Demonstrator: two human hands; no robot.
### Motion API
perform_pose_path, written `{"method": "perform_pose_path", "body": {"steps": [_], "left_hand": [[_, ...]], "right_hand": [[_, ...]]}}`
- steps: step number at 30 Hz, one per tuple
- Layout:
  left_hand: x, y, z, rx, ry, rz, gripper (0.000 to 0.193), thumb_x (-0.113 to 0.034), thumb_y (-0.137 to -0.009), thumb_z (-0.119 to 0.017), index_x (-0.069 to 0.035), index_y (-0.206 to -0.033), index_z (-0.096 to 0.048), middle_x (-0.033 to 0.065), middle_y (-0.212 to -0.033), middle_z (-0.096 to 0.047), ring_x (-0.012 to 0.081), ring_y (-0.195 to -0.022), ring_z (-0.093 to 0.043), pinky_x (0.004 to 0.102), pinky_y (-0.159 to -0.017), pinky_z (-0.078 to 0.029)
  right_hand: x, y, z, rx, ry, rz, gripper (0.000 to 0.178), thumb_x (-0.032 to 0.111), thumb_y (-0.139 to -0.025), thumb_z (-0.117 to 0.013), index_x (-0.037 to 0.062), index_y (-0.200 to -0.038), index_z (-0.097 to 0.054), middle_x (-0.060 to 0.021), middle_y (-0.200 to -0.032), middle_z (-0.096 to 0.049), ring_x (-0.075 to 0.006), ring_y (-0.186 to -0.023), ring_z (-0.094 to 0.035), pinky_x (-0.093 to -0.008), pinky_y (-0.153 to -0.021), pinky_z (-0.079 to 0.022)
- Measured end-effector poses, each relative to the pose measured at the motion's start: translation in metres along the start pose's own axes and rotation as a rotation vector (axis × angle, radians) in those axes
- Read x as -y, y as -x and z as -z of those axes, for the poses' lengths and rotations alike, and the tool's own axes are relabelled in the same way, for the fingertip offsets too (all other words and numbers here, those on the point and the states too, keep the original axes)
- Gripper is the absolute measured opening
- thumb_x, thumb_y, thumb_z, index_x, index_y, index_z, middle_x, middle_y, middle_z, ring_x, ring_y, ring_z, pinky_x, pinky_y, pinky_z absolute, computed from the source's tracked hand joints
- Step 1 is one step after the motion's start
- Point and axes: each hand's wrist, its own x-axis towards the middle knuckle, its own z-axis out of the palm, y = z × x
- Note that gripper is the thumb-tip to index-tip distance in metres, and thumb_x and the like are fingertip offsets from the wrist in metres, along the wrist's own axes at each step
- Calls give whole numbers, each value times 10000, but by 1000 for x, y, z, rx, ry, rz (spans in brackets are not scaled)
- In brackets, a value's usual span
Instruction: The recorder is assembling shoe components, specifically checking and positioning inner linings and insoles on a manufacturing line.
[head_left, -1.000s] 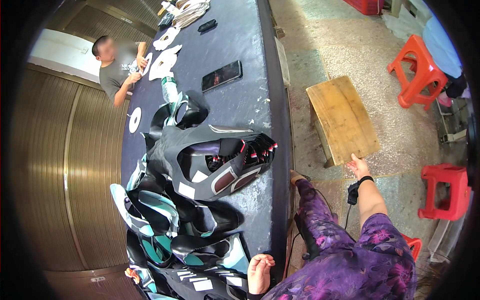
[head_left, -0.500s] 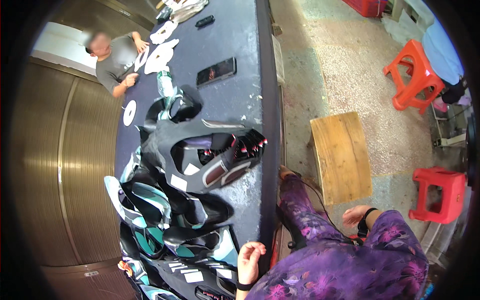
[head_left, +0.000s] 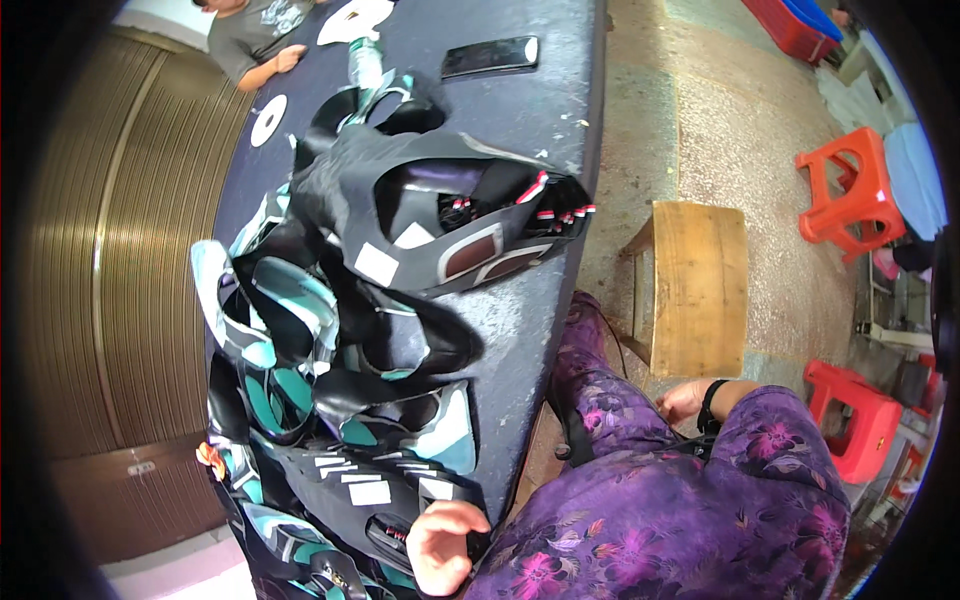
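At the table's near edge my left hand hovers beside a stack of dark shoe uppers with white labels. Its fingers curve loosely, with a gap to the thumb and nothing held. My right hand, a black band at its wrist, hangs in front of my purple flowered clothing, away from the table. Its fingers look loosely bent and empty. Further up the table lies a pile of grey uppers with red-and-white tabs. Black and teal uppers are heaped to the left.
Along my right side runs the edge of the dark table. A phone and a white ring-shaped roll lie on it. Across it sits another person. A wooden stool and red plastic stools stand on the floor.
My view has shifted, so the table's contents sit higher and the other person is partly cut off. My left hand has moved left, closer over the stacked uppers. My right hand stays empty.
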Motion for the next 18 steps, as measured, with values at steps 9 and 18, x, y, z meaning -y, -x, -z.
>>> {"method": "perform_pose_path", "body": {"steps": [9, 18], "left_hand": [[-16, 44, 33, -149, -22, -119, 400, -299, -708, -677, -9, -914, -495, 176, -832, -511, 251, -731, -489, 327, -648, -395], [-15, 62, 49, -324, 182, -393, 377, -353, -733, -641, -48, -856, -456, 120, -737, -471, 221, -633, -445, 331, -587, -359]], "right_hand": [[104, 61, -37, -81, -187, 465, 35, 114, -824, -545, 102, -808, -516, -43, -726, -574, -168, -709, -570, -336, -747, -460], [175, 155, -87, -452, 208, 347, 77, 74, -792, -551, 73, -858, -511, -52, -751, -579, -162, -660, -580, -285, -614, -479]]}}
